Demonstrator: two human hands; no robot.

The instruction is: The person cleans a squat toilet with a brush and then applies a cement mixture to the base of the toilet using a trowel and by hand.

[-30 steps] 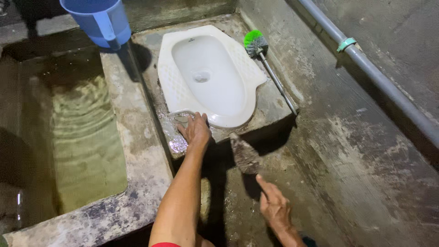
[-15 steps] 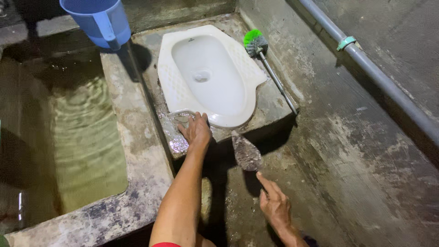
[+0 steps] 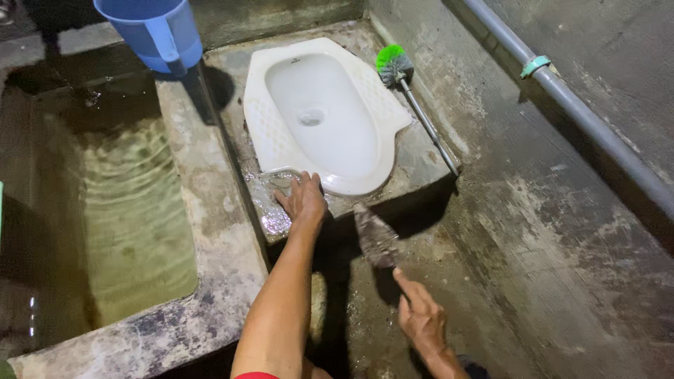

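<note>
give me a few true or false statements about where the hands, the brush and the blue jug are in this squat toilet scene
1. The left hand rests on the wet concrete step at the near rim of the white squat toilet. True.
2. The green-bristled toilet brush lies inside the toilet bowl. False: it lies on the concrete platform, right of the toilet.
3. The blue jug sits on the ledge by the water tank. True.
4. The right hand grips the green brush. False: it is far from it, low by the floor, forefinger pointing toward a dark scrubbing brush.
</note>
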